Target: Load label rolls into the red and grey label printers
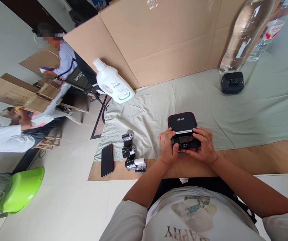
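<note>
Black device (184, 129), centre frame, on pale cloth (246, 110): left hand (168, 147) and right hand (202, 145) both closed around its near edge. Ribbon rolls (132, 155) and phone (107, 160) lower left.

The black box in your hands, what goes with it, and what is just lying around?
In use: black box, held by left hand and right hand; black film rolls close beside.

Lying about: phone, white jug, clear bottle, small black case, cardboard.
</note>
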Action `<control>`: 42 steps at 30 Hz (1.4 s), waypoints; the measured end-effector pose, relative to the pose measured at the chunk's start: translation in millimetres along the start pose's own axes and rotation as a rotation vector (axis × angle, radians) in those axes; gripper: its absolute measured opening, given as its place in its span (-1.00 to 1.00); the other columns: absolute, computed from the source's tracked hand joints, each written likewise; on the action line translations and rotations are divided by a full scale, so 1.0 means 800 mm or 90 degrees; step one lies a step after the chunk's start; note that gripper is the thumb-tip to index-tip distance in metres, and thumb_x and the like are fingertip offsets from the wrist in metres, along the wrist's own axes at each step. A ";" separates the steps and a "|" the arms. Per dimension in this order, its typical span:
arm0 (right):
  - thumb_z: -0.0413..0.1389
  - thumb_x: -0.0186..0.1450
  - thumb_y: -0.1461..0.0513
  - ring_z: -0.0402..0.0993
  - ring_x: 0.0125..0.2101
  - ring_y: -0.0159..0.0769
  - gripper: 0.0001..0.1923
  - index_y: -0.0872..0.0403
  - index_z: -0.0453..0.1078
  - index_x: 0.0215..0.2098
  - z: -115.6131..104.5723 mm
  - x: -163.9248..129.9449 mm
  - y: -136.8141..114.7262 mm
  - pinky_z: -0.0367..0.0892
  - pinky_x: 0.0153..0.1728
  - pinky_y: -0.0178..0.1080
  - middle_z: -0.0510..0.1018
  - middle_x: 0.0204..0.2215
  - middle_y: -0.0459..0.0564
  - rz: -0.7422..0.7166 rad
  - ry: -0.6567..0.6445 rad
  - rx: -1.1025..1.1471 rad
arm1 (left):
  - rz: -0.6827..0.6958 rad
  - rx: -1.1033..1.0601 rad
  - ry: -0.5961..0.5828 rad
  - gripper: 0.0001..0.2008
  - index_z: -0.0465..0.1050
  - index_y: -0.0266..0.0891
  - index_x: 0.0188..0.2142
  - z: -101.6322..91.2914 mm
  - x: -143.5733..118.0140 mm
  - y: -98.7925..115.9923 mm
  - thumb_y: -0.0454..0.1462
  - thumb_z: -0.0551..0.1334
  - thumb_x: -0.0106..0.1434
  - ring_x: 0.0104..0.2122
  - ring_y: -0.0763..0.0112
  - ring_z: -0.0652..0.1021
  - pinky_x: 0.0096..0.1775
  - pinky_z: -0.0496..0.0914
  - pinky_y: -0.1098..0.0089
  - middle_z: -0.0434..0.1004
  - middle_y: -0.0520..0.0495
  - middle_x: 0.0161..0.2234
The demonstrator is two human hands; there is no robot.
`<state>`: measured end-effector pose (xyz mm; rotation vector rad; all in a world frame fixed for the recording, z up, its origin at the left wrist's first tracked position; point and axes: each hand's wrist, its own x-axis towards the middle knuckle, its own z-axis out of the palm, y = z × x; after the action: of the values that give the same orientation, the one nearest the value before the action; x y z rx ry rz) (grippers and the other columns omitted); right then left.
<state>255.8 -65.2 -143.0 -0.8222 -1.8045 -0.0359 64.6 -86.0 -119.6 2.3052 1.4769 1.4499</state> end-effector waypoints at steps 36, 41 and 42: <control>-0.19 0.48 -0.01 0.53 -0.01 -0.07 -0.51 -0.03 0.36 0.19 0.003 -0.012 0.020 0.45 0.03 0.04 0.58 0.02 0.10 0.377 -0.102 0.201 | -0.494 -0.580 -0.017 -0.23 0.22 -0.04 0.29 -0.010 0.009 -0.008 0.05 0.37 0.15 0.34 0.08 0.24 0.33 0.14 0.14 0.21 -0.09 0.35; -0.17 0.48 0.02 0.53 -0.01 -0.14 -0.53 -0.05 0.29 0.25 0.007 -0.016 0.023 0.45 0.05 0.04 0.52 0.10 0.10 0.355 -0.181 0.263 | -0.631 -0.688 0.151 -0.54 0.52 -0.27 -0.05 -0.020 0.091 -0.104 -0.06 0.36 0.12 0.06 0.08 0.55 0.14 0.38 0.15 0.62 -0.15 -0.06; -0.17 0.48 0.02 0.53 -0.01 -0.14 -0.53 -0.05 0.30 0.24 0.008 -0.016 0.023 0.46 0.03 0.05 0.52 0.08 0.10 0.369 -0.185 0.259 | -0.667 -0.684 0.181 -0.61 0.54 -0.31 -0.14 -0.025 0.112 -0.129 -0.08 0.33 0.15 -0.01 0.08 0.59 0.10 0.42 0.14 0.65 -0.16 -0.16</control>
<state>263.0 -55.2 -163.1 -1.0541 -1.6859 0.8338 -11.0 26.8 -97.2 0.5722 1.1241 1.5585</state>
